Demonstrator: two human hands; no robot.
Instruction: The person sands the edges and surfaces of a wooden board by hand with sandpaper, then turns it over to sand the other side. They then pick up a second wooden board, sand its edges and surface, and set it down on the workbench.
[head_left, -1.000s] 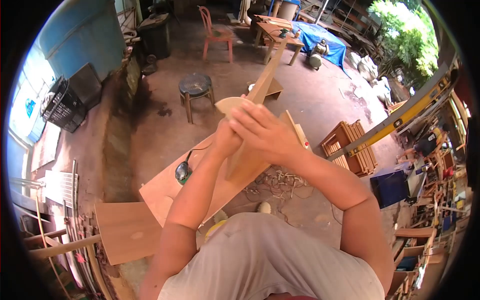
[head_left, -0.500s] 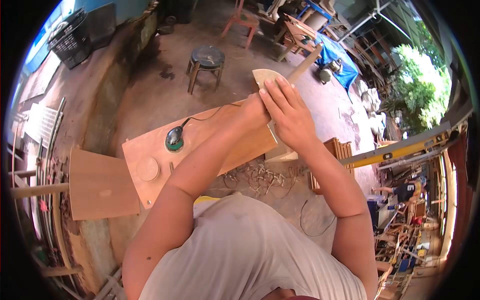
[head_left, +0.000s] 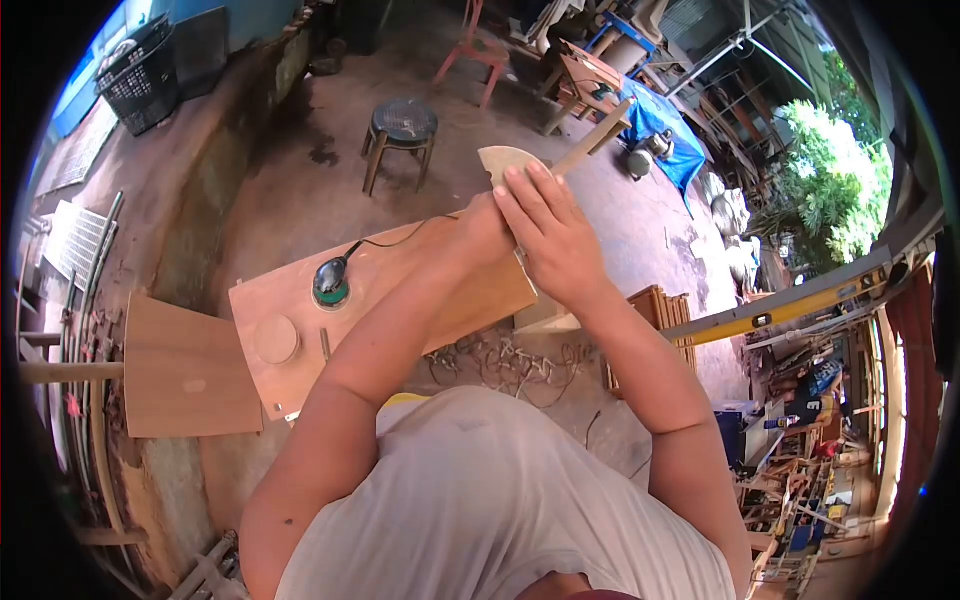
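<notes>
My left hand is closed round the lower part of a pale wooden piece with a curved, fan-like end, above the far edge of the wooden board. Across the same piece lies my right hand, its fingers stretched out side by side and its palm hidden. A wooden bar sticks out beyond my right fingertips, up and to the right. On the board, a black and green sander rests beside a round wooden disc.
Beyond the board stands a dark round stool, with a red chair behind it. A tangle of cords lies on the floor below the board. A yellow level is at the right, and a person is farther off.
The view has shifted slightly, so most things sit a little further left. Both hands keep the same hold on the wooden piece.
</notes>
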